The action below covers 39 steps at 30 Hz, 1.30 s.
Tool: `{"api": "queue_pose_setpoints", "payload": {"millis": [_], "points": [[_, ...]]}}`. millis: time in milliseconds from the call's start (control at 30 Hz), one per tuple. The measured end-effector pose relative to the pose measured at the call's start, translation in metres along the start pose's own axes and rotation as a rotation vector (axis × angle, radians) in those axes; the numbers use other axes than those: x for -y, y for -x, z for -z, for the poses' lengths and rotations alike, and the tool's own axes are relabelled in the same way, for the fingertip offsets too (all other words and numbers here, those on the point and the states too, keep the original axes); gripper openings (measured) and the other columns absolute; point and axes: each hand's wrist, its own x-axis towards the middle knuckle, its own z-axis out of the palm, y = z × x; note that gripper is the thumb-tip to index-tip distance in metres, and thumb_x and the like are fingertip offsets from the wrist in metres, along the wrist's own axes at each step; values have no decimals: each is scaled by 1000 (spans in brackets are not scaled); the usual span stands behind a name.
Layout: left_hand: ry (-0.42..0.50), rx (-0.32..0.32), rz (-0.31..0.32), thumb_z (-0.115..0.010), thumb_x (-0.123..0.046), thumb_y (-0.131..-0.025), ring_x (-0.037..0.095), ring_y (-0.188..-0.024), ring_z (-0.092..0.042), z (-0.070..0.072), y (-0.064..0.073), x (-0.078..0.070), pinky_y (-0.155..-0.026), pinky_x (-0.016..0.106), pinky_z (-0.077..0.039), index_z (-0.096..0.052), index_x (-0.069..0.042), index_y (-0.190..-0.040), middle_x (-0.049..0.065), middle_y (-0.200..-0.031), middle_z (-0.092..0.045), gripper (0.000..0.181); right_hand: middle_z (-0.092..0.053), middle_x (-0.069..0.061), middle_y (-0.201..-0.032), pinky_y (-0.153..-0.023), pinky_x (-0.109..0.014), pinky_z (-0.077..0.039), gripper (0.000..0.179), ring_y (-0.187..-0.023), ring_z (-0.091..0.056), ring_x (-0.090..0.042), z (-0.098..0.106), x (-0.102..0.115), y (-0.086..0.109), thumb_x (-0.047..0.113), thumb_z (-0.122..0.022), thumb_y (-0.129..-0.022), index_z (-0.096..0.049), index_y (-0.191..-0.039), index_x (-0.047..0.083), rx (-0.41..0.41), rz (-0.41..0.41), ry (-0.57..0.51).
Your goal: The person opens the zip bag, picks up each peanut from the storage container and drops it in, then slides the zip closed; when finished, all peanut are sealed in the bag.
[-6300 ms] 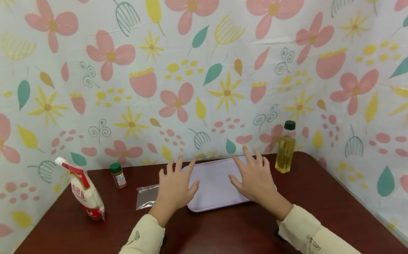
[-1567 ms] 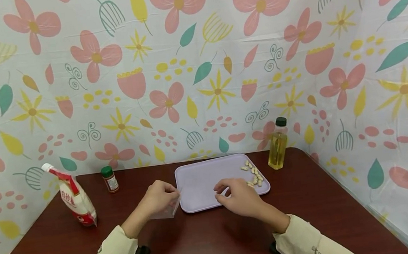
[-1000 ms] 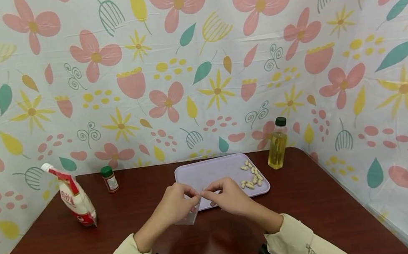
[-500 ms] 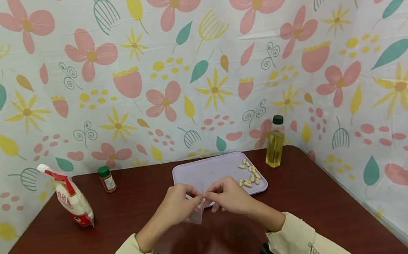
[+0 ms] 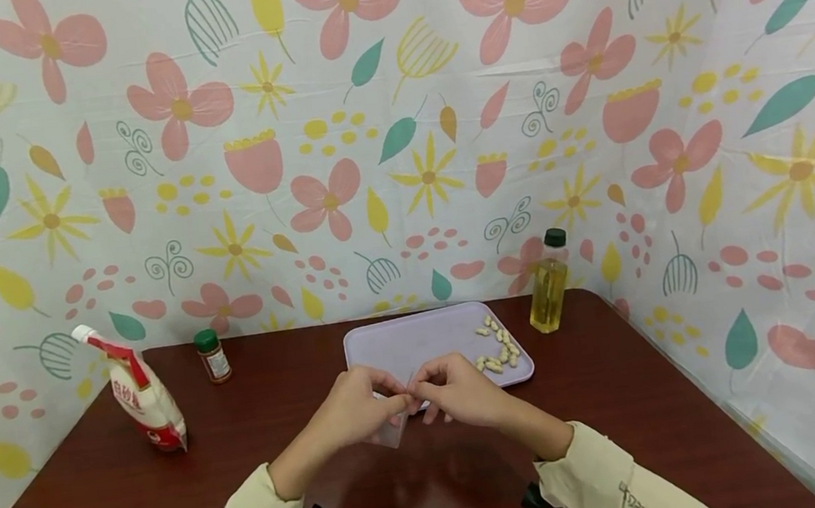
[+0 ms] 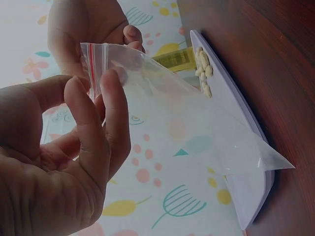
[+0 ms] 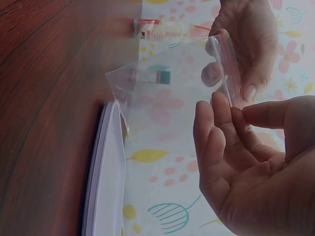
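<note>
The clear plastic bag [image 6: 167, 101] is held between the two hands, near the front edge of the lilac tray [image 5: 417, 341]. The left hand [image 5: 364, 405] pinches the bag along its zip edge, and the right hand [image 5: 461, 392] pinches the same edge between thumb and fingers, the two sets of fingertips close together. The rest of the bag hangs down below the hands, mostly under the left one, with a corner pointing toward the table [image 5: 421, 504]. Beyond the right hand, peanuts [image 5: 504, 350] lie at the tray's right end.
</note>
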Motion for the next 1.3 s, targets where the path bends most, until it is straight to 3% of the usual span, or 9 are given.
{"api": "queue_pose_setpoints", "payload": {"millis": [367,567,700,1000,1233,1300], "points": [[-2,-6,7,-67,-13,-90,15,-51,-63,-1,-1,3,-44,31,-51,-77,-7,-90,0,-69,-70,12,-70,-8,-78,-48,-27,-47,22,-63,-68,-27,-1,7,4,7,-53,-95,-72,-87,0,16,-6,-8],[-111,-38,-118,-66,-9,-88,9,-49,-57,-7,-3,8,-47,27,-47,-75,-8,-81,-4,-65,-66,12,-70,-18,-80,-50,-31,-49,21,-69,-66,-44,0,22,10,1,-53,-96,-71,-87,-5,14,-13,-1],[-207,-94,-175,-65,-8,-85,5,-57,-53,-12,-3,8,-50,23,-44,-72,-11,-73,-8,-64,-64,15,-71,-14,-79,-51,-32,-49,21,-66,-66,-41,-2,8,5,2,-54,-96,-71,-85,-3,11,-9,13],[-243,-160,-165,-64,-12,-86,3,-54,-54,-15,0,6,-48,24,-44,-72,-15,-74,-11,-66,-65,15,-69,-20,-77,-49,-23,-45,21,-65,-64,-43,2,33,15,-2,-52,-93,-70,-83,-7,-7,15,-9],[-243,-186,-168,-67,-13,-88,3,-61,-57,-14,2,3,-49,23,-44,-72,-14,-76,-9,-70,-68,13,-68,-27,-80,-49,-21,-44,20,-67,-63,-47,3,37,15,-2,-52,-94,-69,-85,-8,-27,18,4],[-243,-191,-171,-67,-12,-88,3,-63,-57,-13,3,3,-50,22,-44,-73,-14,-77,-8,-72,-68,12,-68,-26,-79,-49,-21,-44,20,-65,-64,-41,3,37,15,-2,-53,-94,-69,-85,-9,-30,18,4]]}}
